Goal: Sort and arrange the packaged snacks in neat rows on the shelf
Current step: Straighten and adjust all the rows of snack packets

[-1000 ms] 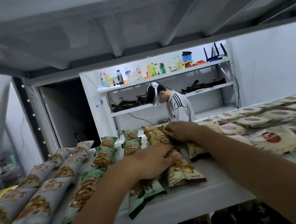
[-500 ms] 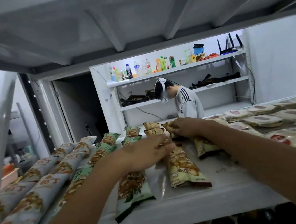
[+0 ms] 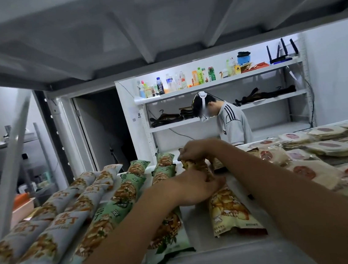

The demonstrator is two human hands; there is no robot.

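The left forearm hides much of a green plastic snack packet (image 3: 170,227), and the print on every packet is blurred. The left hand (image 3: 194,186) curls over the far end of a yellow plastic snack packet (image 3: 227,211) on the white metal shelf (image 3: 219,263). Just beyond it, the right hand (image 3: 195,151) pinches a second yellow packet (image 3: 191,164).

Shelf (image 3: 218,259) front lies bare; long packets (image 3: 69,214) crowd left, flat packs (image 3: 330,149) right.

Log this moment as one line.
left hand on yellow snack row | right hand gripping rear yellow pack | stage: straightening row
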